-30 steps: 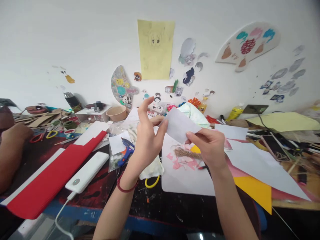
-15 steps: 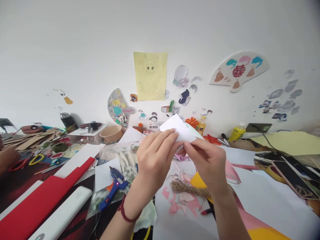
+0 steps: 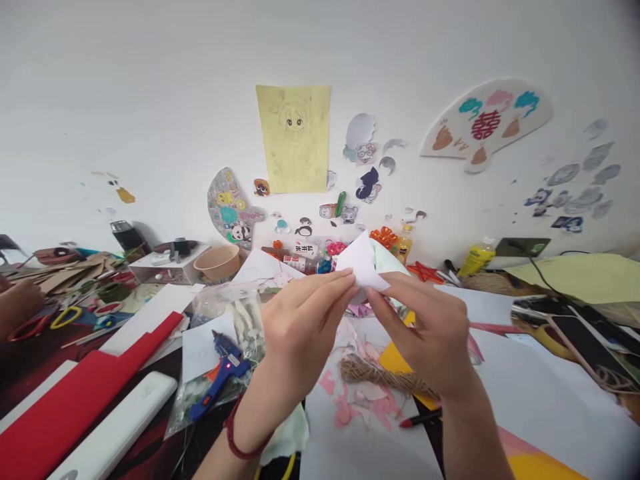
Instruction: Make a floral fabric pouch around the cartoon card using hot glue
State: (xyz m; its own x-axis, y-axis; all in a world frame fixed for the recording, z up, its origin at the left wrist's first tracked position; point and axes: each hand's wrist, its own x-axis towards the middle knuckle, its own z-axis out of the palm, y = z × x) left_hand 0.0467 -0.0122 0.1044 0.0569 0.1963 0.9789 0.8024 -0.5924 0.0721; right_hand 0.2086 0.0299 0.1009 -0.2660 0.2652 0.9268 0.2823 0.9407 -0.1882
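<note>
A small folded piece of white paper is held up in front of me, over the middle of the table. My left hand is closed on its left side, fingers laid together along the sheet. On the lower right, my right hand pinches the paper's edge between thumb and fingers. Part of the paper is hidden behind my fingers. Below my hands lie a bundle of brown twine and torn pink paper scraps on a white sheet.
A blue glue gun with its red light lit lies left of my hands. Further left are red card, a white bar-shaped object and yellow-handled scissors. Another person's hand shows at the left edge. A phone lies right.
The white paper has turned so that it shows narrower and steeper. My right hand has moved slightly right and my left slightly left, both still on the paper. The camera view has shifted a little.
</note>
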